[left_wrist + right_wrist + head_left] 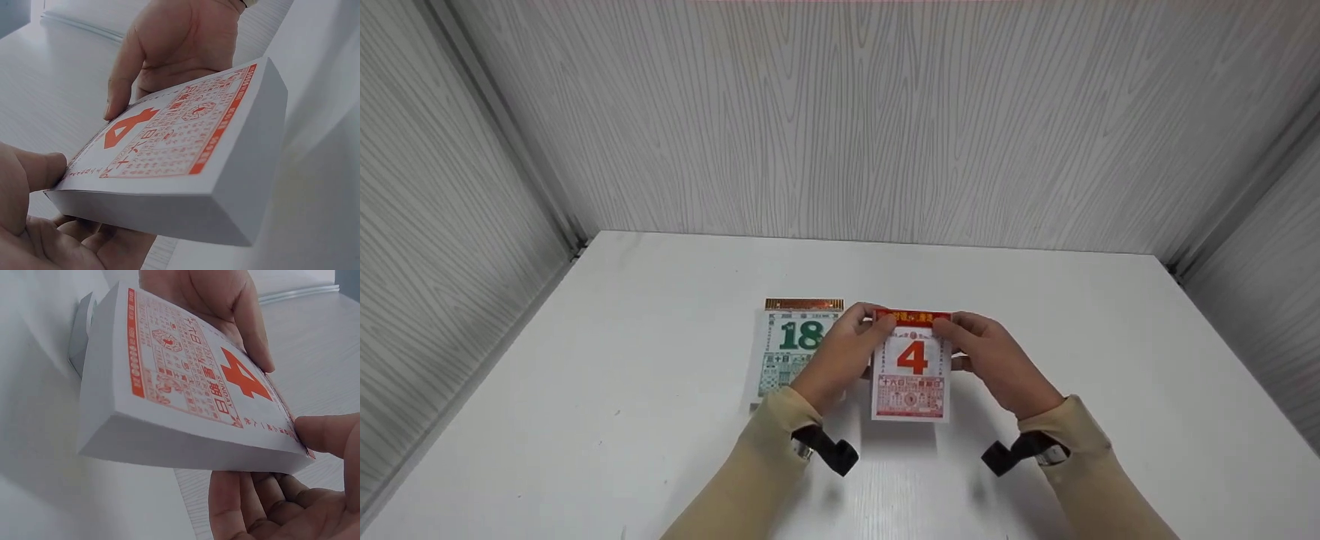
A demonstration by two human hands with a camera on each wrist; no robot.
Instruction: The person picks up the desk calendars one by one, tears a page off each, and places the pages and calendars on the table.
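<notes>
Grey wood-grain walls box in your white counter [660, 420], above which your left hand [840, 360] and right hand [994, 364] pinch the top corners of the red 4 calendar pad [911, 375], thumbs on top, fingers underneath, your left wrist partly hiding the green 18 calendar pad [791, 341] lying alongside.

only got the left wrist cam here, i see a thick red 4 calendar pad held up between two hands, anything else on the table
Observer: Yes, a second pad, a green 18 calendar, lies flat on the white table, on the left hand's side.
Operator: is that hand touching it
Observer: It hides part of it in the head view, but it grips the red 4 calendar.
Operator: where do the thumbs sit
Observer: Both thumbs pinch at the pad's red top strip; the right hand takes the other corner.
</notes>
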